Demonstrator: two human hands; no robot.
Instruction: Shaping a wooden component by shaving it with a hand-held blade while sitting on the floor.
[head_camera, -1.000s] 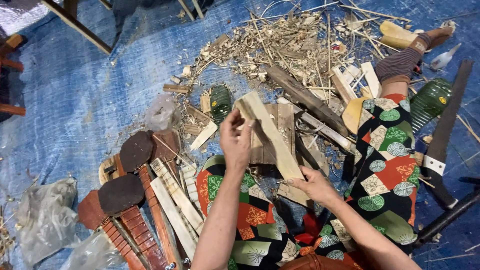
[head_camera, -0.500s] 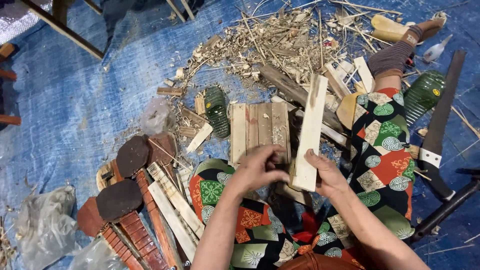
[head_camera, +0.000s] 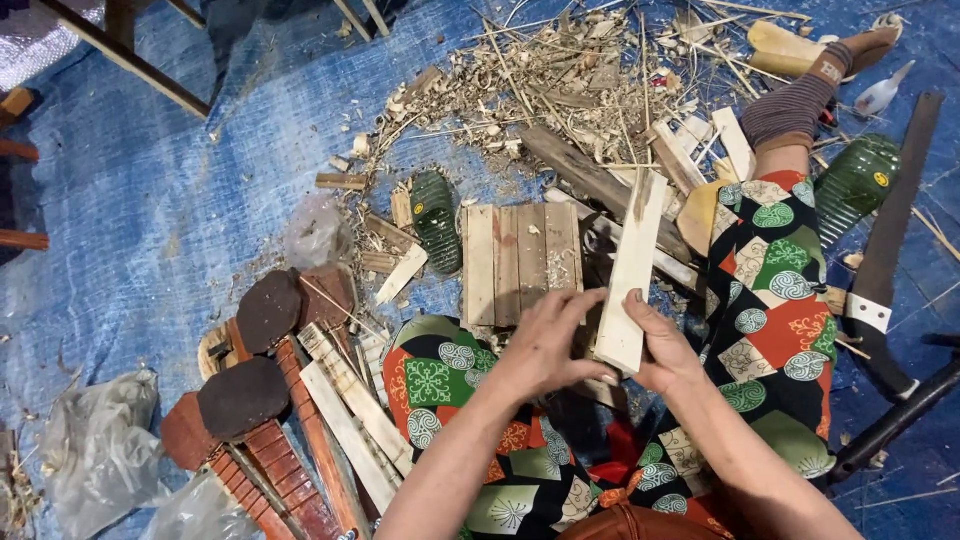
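I see: right hand (head_camera: 668, 352) clasps pale wooden slat (head_camera: 632, 268) | left hand (head_camera: 545, 345) grips its lower end | row of planks (head_camera: 520, 262) behind

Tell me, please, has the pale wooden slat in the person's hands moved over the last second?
Yes. The pale wooden slat has swung upright and shifted right, off the row of flat boards, held by the left hand and right hand.

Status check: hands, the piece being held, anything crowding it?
Both hands, left hand and right hand, grip pale wood slat. Plank block just beyond; wood shavings farther out.
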